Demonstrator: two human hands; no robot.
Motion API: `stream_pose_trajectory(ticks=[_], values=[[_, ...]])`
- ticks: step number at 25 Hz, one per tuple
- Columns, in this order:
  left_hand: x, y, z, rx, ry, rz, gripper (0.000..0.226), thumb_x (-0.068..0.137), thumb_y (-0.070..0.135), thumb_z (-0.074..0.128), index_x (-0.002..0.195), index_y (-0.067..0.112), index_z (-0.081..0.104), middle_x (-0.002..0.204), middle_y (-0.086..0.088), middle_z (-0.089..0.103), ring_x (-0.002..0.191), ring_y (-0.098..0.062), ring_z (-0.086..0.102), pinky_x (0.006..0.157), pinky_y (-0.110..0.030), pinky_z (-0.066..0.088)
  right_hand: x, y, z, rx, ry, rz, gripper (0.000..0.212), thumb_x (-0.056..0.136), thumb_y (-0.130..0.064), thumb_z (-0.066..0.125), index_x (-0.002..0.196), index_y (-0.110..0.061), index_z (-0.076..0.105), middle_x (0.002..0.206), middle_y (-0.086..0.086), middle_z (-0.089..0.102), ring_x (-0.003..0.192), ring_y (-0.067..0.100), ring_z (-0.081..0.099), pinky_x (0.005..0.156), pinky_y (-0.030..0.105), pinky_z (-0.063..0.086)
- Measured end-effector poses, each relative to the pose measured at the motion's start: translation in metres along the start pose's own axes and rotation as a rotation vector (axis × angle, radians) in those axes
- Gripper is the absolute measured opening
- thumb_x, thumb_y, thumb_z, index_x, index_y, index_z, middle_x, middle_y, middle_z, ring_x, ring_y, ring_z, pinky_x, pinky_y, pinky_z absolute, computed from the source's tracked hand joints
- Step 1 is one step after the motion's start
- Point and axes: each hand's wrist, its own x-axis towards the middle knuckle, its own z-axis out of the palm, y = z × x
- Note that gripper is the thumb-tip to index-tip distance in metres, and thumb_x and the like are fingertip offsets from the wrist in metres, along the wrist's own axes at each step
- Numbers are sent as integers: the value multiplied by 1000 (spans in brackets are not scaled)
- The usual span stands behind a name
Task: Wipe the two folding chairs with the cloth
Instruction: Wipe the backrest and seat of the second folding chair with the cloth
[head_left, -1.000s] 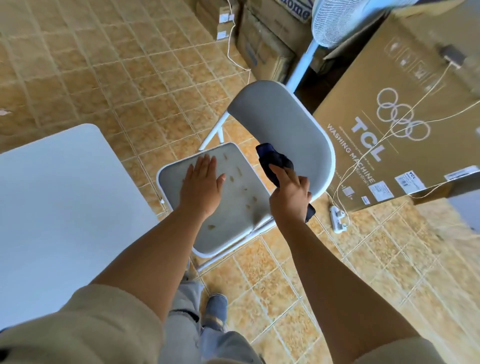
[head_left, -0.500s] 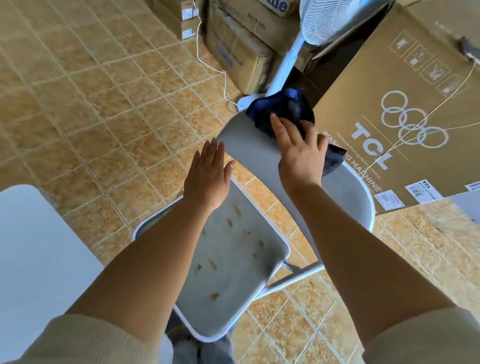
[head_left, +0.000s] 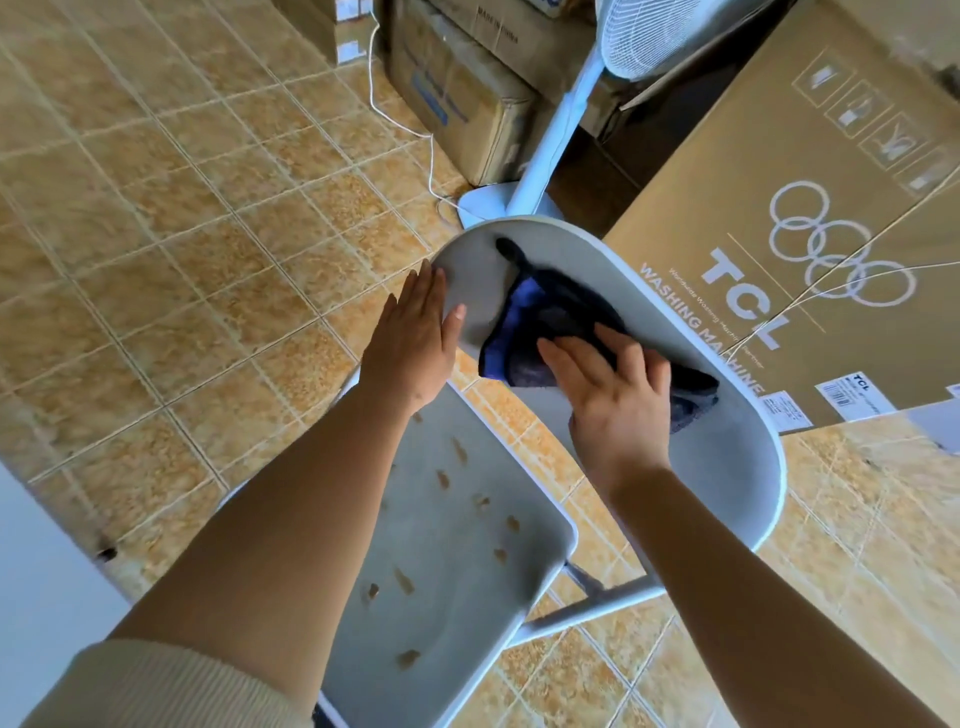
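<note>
A light grey folding chair stands below me, its seat (head_left: 457, 561) dotted with several brown slots. A dark blue cloth (head_left: 556, 317) lies spread on the curved backrest (head_left: 727, 457). My right hand (head_left: 618, 400) presses flat on the cloth with its fingers spread over it. My left hand (head_left: 415, 332) rests against the backrest's left edge, fingers straight and the thumb on the front face. Only one chair is in view.
A large TCL washing-machine carton (head_left: 810, 218) stands right behind the chair. A white pedestal fan (head_left: 566, 119) and stacked cardboard boxes (head_left: 457, 88) are at the back, with a white cable (head_left: 410, 130) on the tiled floor (head_left: 156, 234). A white tabletop (head_left: 36, 587) fills the lower left.
My right hand slid the cloth down from the backrest's top edge to its middle. My left hand left the seat and moved up to the backrest's left edge. The view came closer.
</note>
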Motion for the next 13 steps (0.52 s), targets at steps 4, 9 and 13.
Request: stream_pose_trajectory(ticks=[4, 9, 13], values=[[1, -6, -4, -53, -39, 27, 56, 103, 37, 15, 153, 11, 9, 161, -5, 2, 148, -17, 1, 120, -33, 1, 35, -8, 2, 46, 92, 153, 47, 86, -5, 40, 126, -20, 61, 124, -2, 64, 118, 31, 47, 88, 42, 32], [1, -9, -6, -67, 69, 12, 58, 103, 37, 14, 152, 7, 7, 161, -8, 3, 148, -18, 1, 121, -34, 2, 26, -42, 35, -16, 1, -73, 35, 88, -11, 41, 109, -17, 68, 113, -3, 68, 110, 28, 59, 85, 41, 39], [-7, 6, 0, 2, 47, 107, 59, 103, 37, 16, 152, 6, 9, 161, -11, 4, 148, -21, 2, 120, -34, 1, -36, -20, 21, 7, -44, -38, 34, 83, -7, 45, 105, -19, 68, 111, -6, 68, 112, 25, 53, 85, 39, 36]])
